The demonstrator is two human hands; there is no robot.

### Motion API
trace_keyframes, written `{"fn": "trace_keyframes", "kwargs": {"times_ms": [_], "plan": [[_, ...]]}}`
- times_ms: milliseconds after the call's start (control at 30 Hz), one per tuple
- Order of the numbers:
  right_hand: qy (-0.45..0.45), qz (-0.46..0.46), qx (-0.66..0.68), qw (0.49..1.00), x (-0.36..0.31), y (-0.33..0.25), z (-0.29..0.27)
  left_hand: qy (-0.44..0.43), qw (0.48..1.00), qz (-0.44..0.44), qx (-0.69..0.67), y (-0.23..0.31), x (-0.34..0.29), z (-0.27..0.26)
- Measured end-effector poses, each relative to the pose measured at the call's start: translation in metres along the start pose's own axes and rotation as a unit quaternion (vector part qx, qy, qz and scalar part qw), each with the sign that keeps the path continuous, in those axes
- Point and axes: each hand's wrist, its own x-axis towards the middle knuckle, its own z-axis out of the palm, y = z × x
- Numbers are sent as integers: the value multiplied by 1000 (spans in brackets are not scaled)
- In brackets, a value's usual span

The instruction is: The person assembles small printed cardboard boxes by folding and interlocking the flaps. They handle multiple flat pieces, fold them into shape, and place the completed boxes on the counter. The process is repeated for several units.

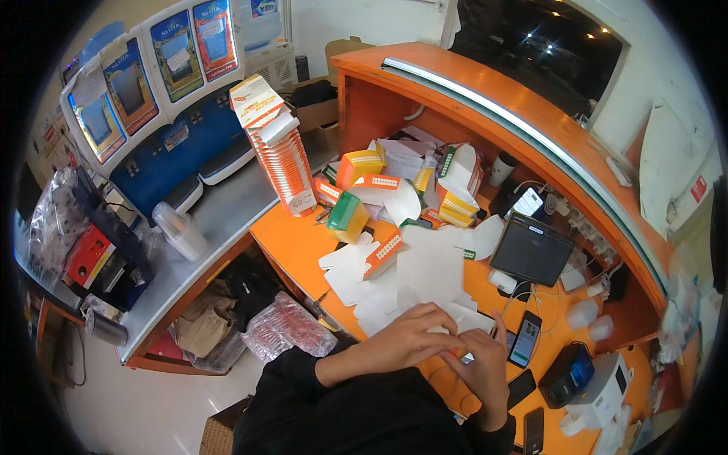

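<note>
My left hand (415, 334) and my right hand (485, 368) meet close to my body over the orange counter, fingers pinched together. Between them shows a small bit of an orange and white paper carton (458, 353); my fingers cover most of it. Flat white carton sheets (428, 265) lie just beyond my hands. Farther off is a loose heap of folded cartons, among them a green and yellow carton (347, 217) and an orange and white carton (383, 256). To the left of the heap rises a tall stack of nested orange and white cartons (282, 163).
Right of my hands lie a lit phone (525, 339), dark phones, a black card terminal (567, 375) and a white printer (603, 390). A black tablet (532, 249) stands behind them among cables. Plastic cups (180, 231) and a drink dispenser (152, 83) are at left. An orange shelf (485, 98) bounds the back.
</note>
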Motion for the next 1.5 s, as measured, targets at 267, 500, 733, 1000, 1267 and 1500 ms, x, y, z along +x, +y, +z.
{"fn": "trace_keyframes", "kwargs": {"times_ms": [267,500,733,1000,1267,1500], "plan": [[-69,19,245,967,-20,25,-29,315,929,32,193,12,-2,-47],[-109,-17,288,951,-22,43,-42,221,947,-14,-233,0,0,-40],[71,37,159,984,-13,2,1,333,940,-18,-79,-1,10,3],[220,-15,55,974,-7,-1,23,327,945,16,-1,5,10,15],[282,-91,-15,955,-15,1,21,324,918,-85,-213,7,12,24],[225,-199,-136,944,-22,5,19,249,946,-111,-177,9,11,17]]}}
